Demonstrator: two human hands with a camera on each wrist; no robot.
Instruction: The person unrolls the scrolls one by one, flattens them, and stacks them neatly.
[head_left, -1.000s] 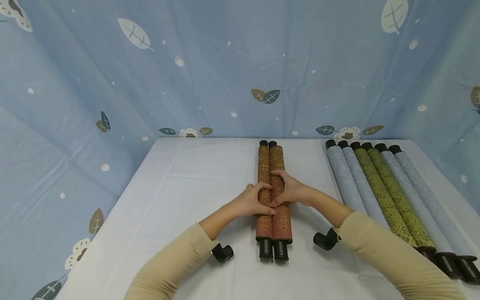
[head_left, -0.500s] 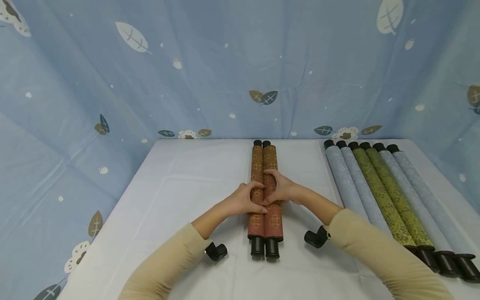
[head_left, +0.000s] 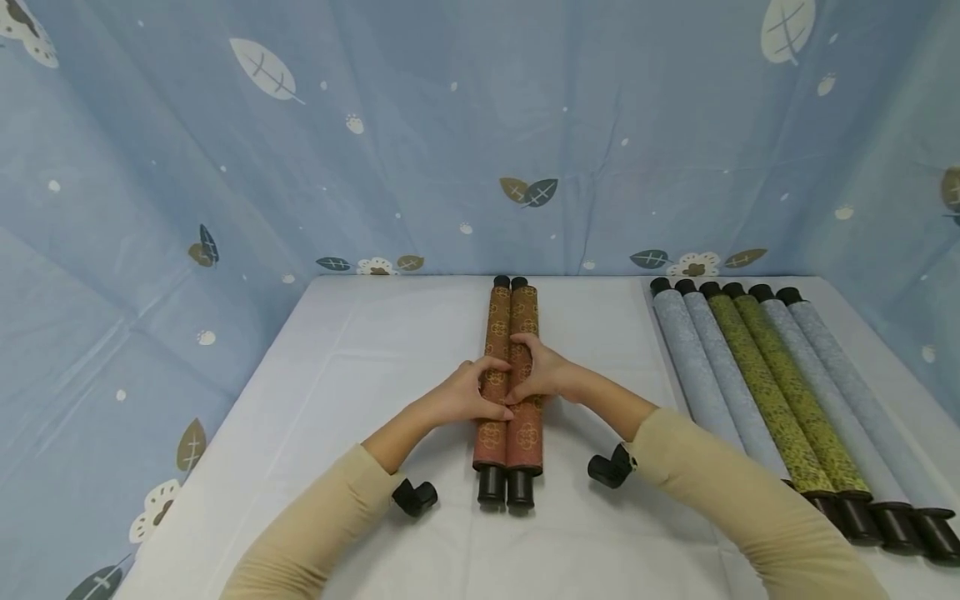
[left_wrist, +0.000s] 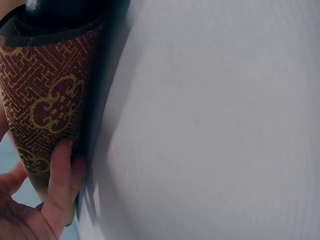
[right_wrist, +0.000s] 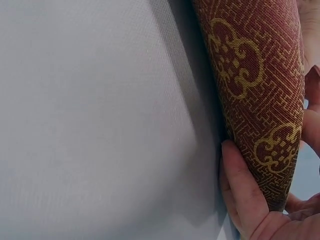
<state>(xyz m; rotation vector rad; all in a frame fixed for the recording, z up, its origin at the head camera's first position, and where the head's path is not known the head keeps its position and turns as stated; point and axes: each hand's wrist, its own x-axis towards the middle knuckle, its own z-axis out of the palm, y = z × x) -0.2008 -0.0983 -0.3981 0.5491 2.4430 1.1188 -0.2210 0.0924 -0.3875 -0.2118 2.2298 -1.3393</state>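
Note:
Two rolled scrolls in red-brown brocade with gold flowers lie side by side near the middle of the table, dark knobs at both ends. My left hand (head_left: 456, 397) grips the left scroll (head_left: 491, 443), thumb and fingers curled over it from its left side. From the other side, my right hand (head_left: 553, 372) holds the right scroll (head_left: 527, 442) in the same way. The fingertips of both hands come together over the seam between the rolls. In the left wrist view, fingers (left_wrist: 61, 172) lie along the brocade; the right wrist view shows fingers (right_wrist: 242, 182) against its lower edge.
At the right of the white table (head_left: 375, 333) lies a row of several more rolls: pale blue rolls (head_left: 693, 358) at the left, green-gold rolls (head_left: 772, 392) between, and further pale blue rolls (head_left: 847, 392) on the right. A blue leaf-print curtain (head_left: 420, 125) hangs behind.
Both hands and the two brocade scrolls have slid left across the table together, the scrolls still side by side. The row of rolls at the right stays put.

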